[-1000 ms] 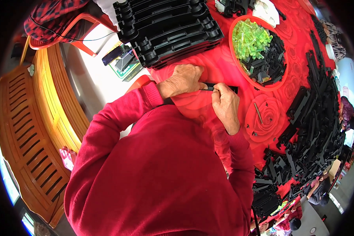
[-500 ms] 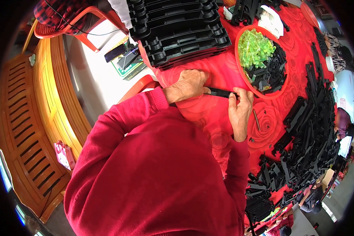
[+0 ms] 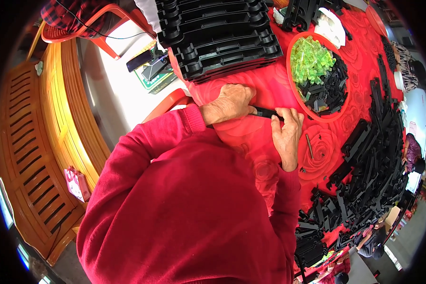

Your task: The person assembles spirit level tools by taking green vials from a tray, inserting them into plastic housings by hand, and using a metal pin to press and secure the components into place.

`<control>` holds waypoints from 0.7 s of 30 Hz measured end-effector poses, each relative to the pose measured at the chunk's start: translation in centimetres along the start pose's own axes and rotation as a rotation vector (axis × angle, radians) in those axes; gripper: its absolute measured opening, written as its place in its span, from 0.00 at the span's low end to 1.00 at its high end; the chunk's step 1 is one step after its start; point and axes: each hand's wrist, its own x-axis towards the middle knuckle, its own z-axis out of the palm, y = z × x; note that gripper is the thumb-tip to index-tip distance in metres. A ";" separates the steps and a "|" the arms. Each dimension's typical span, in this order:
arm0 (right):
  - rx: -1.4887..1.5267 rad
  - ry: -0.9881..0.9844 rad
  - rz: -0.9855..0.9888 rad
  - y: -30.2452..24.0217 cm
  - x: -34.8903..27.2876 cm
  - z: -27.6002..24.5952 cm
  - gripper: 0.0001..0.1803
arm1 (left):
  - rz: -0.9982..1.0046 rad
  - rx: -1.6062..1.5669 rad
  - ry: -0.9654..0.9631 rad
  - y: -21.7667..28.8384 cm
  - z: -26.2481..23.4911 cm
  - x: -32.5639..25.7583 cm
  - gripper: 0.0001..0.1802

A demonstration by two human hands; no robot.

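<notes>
A short, narrow black plastic piece lies crosswise between my two hands, just above the red rose-patterned tablecloth. My left hand is closed around its left end, with the fingers curled and mostly hidden behind the knuckles. At the other end, my right hand grips the piece between thumb and fingers. To the right of that hand, a thin dark rod rests on the cloth among a few small black bits.
An orange-rimmed bowl holds yellow-green clear pieces and black parts. Beyond my left hand rises a stack of black plastic frames. Many long black parts cover the table's right side. A red chair and a wooden bench stand leftward.
My right hand has shifted slightly left and its fingers now cover more of the black piece. My left hand has moved a little right, still gripping. The whole view has shifted slightly.
</notes>
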 end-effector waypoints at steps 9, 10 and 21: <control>0.293 0.359 0.192 0.5 -3.5 -2.5 0.08 | 0.044 -0.060 0.085 -0.8 0.6 -0.4 0.20; 0.280 0.364 0.202 1.4 -4.0 -3.0 0.08 | 0.033 -0.101 0.071 -1.0 0.1 -0.6 0.20; -0.075 0.107 -0.052 -0.2 -0.7 -2.4 0.21 | 0.060 -0.081 0.075 -0.3 0.2 -0.4 0.21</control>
